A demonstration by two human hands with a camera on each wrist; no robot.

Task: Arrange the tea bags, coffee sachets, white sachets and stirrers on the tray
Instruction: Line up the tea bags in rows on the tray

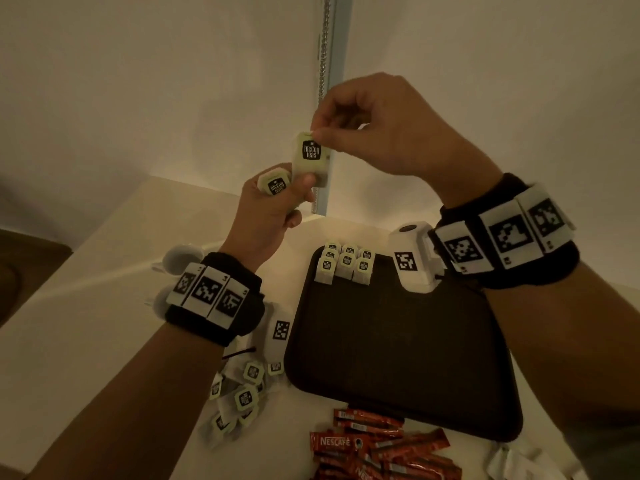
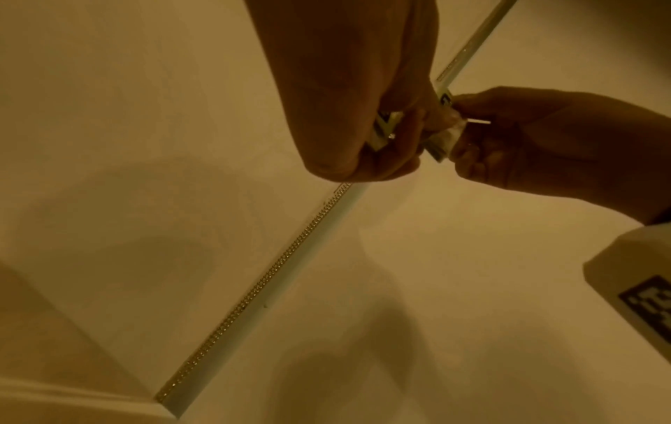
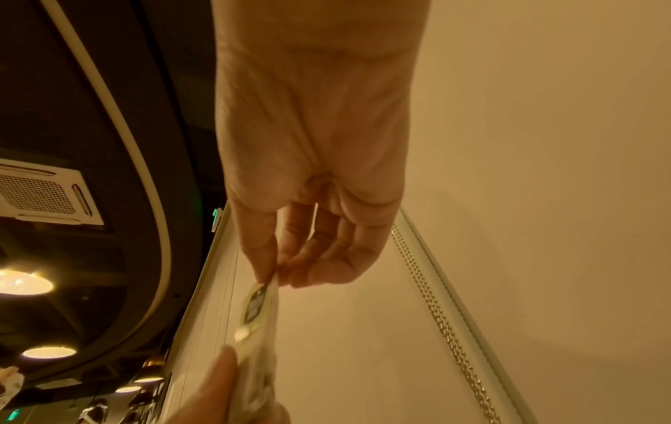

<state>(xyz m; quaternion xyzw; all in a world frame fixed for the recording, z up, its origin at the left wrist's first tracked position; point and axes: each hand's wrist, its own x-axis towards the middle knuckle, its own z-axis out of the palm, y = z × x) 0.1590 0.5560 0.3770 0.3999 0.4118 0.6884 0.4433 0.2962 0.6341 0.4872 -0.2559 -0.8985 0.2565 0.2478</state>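
Both hands are raised above the table's far side. My right hand (image 1: pixel 320 133) pinches the top edge of a pale green tea bag (image 1: pixel 310 157) between thumb and forefinger. My left hand (image 1: pixel 294 188) grips that bag's lower end and holds a second tea bag (image 1: pixel 275 185) behind it. In the right wrist view the pinched tea bag (image 3: pixel 257 312) hangs edge-on under my right hand (image 3: pixel 276 276). The dark tray (image 1: pixel 391 344) lies below, with several tea bags (image 1: pixel 346 263) standing in rows at its far left corner.
Loose tea bags (image 1: pixel 242 393) lie left of the tray. Red coffee sachets (image 1: pixel 377 445) are heaped at its near edge. White sachets (image 1: pixel 519 460) lie at the near right. White cups (image 1: pixel 181 258) stand far left. A wall with a chain (image 1: pixel 323 64) rises behind.
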